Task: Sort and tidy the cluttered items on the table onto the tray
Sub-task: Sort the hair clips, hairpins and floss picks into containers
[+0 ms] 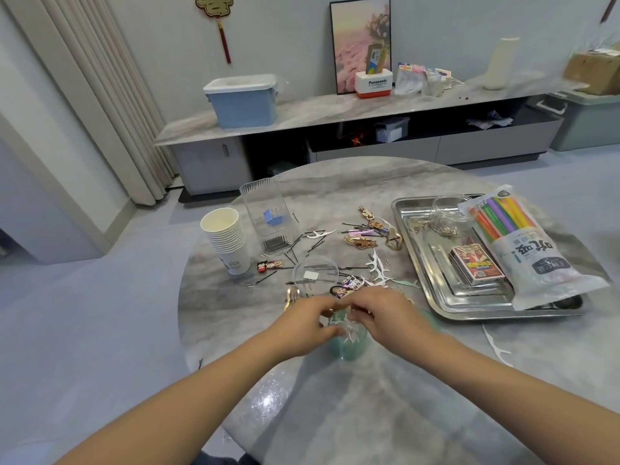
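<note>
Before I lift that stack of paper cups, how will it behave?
The stack of paper cups is probably light, being thin paper. It stands tall and leans slightly, so a sideways push may tip it. Gripped near the top, the upper cups could slide off the rest.

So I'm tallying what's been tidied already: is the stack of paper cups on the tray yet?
No, the paper cups stand on the table's left side, far from the tray.
</note>
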Motion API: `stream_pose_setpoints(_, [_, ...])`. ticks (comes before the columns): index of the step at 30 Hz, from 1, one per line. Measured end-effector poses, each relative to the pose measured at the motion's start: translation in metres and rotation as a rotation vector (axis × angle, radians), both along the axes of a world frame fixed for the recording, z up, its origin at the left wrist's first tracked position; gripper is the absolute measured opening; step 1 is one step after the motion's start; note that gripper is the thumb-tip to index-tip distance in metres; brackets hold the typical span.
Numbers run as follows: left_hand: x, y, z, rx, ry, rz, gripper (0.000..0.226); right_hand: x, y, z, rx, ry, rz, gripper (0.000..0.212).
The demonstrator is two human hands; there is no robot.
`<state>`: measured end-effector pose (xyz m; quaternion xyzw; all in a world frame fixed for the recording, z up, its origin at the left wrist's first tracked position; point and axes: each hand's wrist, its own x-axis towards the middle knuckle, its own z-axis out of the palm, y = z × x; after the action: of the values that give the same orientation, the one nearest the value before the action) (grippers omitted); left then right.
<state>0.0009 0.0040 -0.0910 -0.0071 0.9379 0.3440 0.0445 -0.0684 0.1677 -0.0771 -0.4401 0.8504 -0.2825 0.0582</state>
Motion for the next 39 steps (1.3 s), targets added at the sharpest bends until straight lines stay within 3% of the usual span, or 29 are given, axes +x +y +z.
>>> stream_pose_setpoints(6, [-0.002, 0.001, 0.003, -0.059, 0.095, 0.064, 0.032, -0.003, 0.0, 0.002, -0.122, -0.255, -0.216, 0.018])
stream_pose_setpoints(11, [-0.002, 0.009, 0.003, 0.102, 0.111, 0.151, 0.034, 0.001, 0.002, 0.01, -0.288, -0.379, -0.274, 0.018])
stream_pose_setpoints(18, [-0.009, 0.021, 0.0, 0.121, 0.111, 0.188, 0.012, -0.004, 0.005, 0.02, -0.355, -0.306, -0.285, 0.014])
stream_pose_setpoints(25, [-0.011, 0.008, 0.009, 0.266, 0.011, 0.223, 0.013, -0.012, 0.009, 0.027, -0.426, -0.25, -0.242, 0.011])
stream_pose_setpoints(30, [-0.008, -0.01, 0.008, 0.236, -0.034, 0.247, 0.01, -0.004, 0.0, 0.024, -0.417, -0.208, -0.165, 0.008])
stream_pose_setpoints(39, [-0.004, -0.014, 0.002, 0.219, -0.111, 0.207, 0.007, -0.003, -0.027, 0.006, -0.085, -0.119, -0.064, 0.012])
